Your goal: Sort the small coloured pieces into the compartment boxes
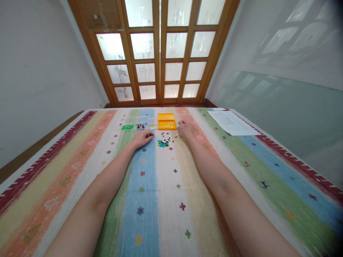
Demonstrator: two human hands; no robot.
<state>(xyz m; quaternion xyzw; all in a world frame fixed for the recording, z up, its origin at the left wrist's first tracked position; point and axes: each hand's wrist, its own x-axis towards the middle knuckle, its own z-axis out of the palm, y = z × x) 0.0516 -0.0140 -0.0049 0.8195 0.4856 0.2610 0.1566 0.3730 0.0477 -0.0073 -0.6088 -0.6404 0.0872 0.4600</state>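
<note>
My left hand (143,139) rests on the cloth left of a pile of small blue and green pieces (163,143). Its fingers are curled together; anything between the fingertips is too small to make out. My right hand (187,129) is beside the right edge of an open orange plastic box (166,117), fingertips pinched close to some small blue pieces (178,126). What it holds, if anything, I cannot tell. Small white pieces (169,125) lie in the box's near half. Several dark brown bits (165,135) are scattered between the box and the pile.
Left of the box, small pieces lie sorted by colour: a green group (127,127), a dark brown group (140,126) and a few yellow pieces (151,127). A printed paper sheet (230,122) lies at the right. A striped, patterned tablecloth (142,225) covers the table; wooden glazed doors (160,60) stand behind.
</note>
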